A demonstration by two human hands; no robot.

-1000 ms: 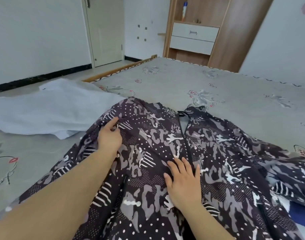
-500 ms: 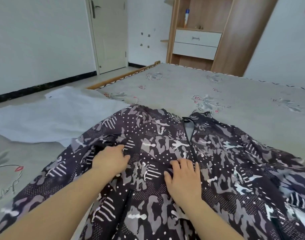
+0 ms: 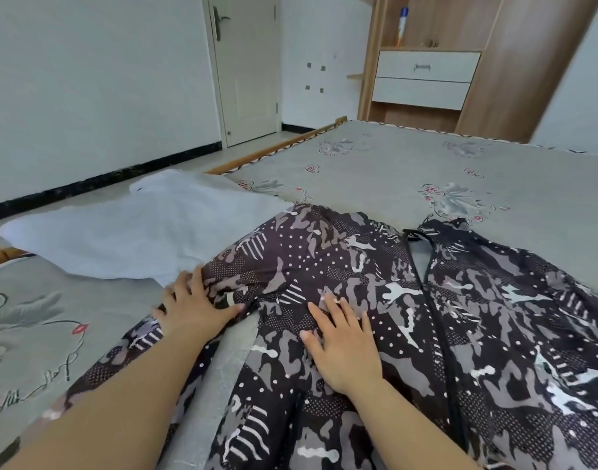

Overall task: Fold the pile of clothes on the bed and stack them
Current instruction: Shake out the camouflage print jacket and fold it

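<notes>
- The bed (image 3: 426, 171), under a grey flower-printed cover, fills most of the view.
- A dark patterned jacket (image 3: 443, 317) with a front zip lies spread across the bed's near part.
- A white cloth (image 3: 138, 232) lies to the jacket's left, its edge touching the jacket.
- The right hand (image 3: 345, 347) lies flat on the jacket's front, fingers straight, gripping nothing.
- The left hand (image 3: 192, 307) rests at the folded sleeve edge, fingers spread, thumb on the fabric, nothing pinched.
</notes>
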